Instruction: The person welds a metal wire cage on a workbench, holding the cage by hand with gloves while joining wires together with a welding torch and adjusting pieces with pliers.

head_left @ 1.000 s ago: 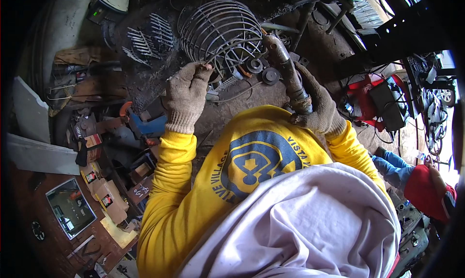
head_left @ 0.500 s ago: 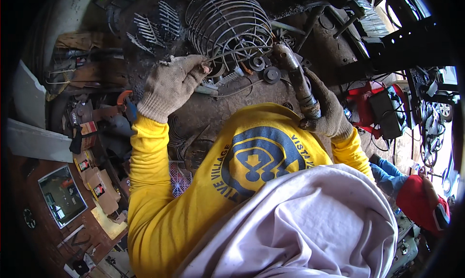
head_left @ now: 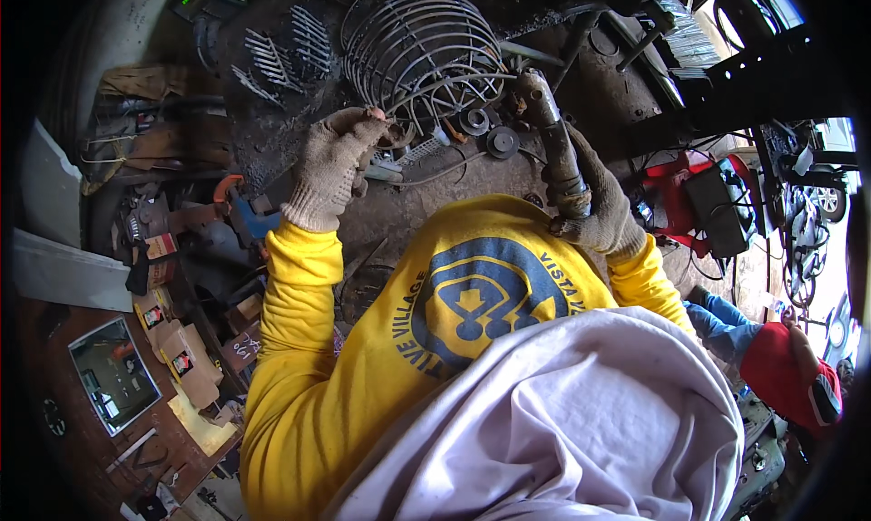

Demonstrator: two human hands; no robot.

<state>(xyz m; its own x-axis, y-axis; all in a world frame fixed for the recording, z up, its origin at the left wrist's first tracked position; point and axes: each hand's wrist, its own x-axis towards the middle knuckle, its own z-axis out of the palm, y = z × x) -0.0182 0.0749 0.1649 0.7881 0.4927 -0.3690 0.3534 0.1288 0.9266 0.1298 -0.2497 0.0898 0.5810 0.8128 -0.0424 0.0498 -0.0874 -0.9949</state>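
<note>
My left hand [head_left: 331, 167], in a worn knit glove, has its fingers closed on one end of a thin metal rod [head_left: 434, 86]. From there the rod arches to the right, toward the top of a thick, worn metal pipe [head_left: 553, 126]. Whether it enters the pipe is too small to tell. My gloved right hand [head_left: 603, 203] wraps around the pipe's lower part and keeps it tilted over the dark work surface. Just beyond the rod lies a large coil of metal rod [head_left: 404, 33]. Two round metal pieces, a ring [head_left: 474, 121] and a dark disc [head_left: 502, 142], sit near the pipe.
Several ridged metal pieces [head_left: 313, 42] lie at the far left. A blue and orange tool [head_left: 249, 211] and cardboard boxes [head_left: 190, 362] are left of me. At right stand a black and red case [head_left: 721, 208] and a person in a red shirt [head_left: 789, 371].
My left hand has turned and moved slightly right and down. The rod now arches more than before. My right hand and the pipe have shifted a little left and up.
</note>
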